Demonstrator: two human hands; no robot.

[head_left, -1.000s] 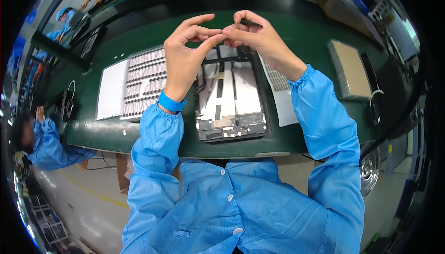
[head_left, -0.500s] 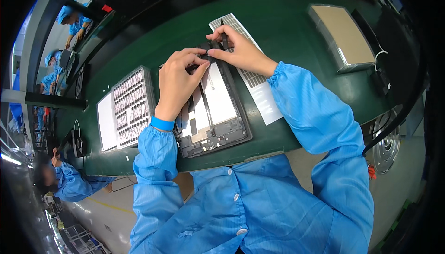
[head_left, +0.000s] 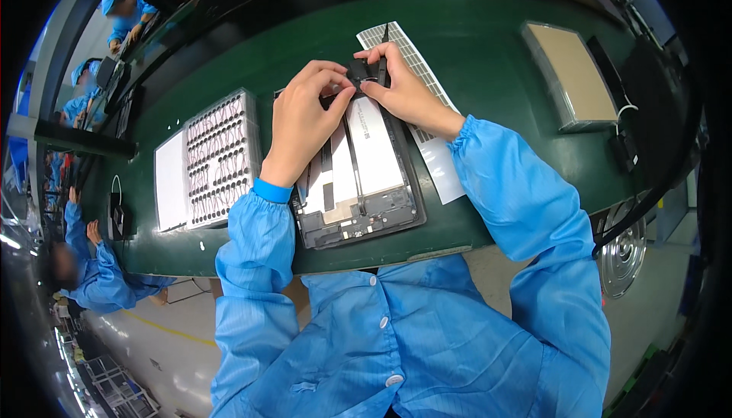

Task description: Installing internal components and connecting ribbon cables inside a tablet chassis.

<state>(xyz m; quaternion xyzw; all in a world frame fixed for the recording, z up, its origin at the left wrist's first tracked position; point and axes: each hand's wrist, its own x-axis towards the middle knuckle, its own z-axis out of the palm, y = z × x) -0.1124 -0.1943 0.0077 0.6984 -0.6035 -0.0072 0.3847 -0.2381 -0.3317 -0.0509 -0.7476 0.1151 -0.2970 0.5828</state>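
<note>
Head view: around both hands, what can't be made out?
- Head view: what lies between the fingertips of the left hand and right hand; the fingers cover it.
- Head view: much of the left side of the opened flat device, behind the left hand.
- Head view: part of the gridded white sheet, under the right hand.
- Head view: markings on the long white panel, too small.
</note>
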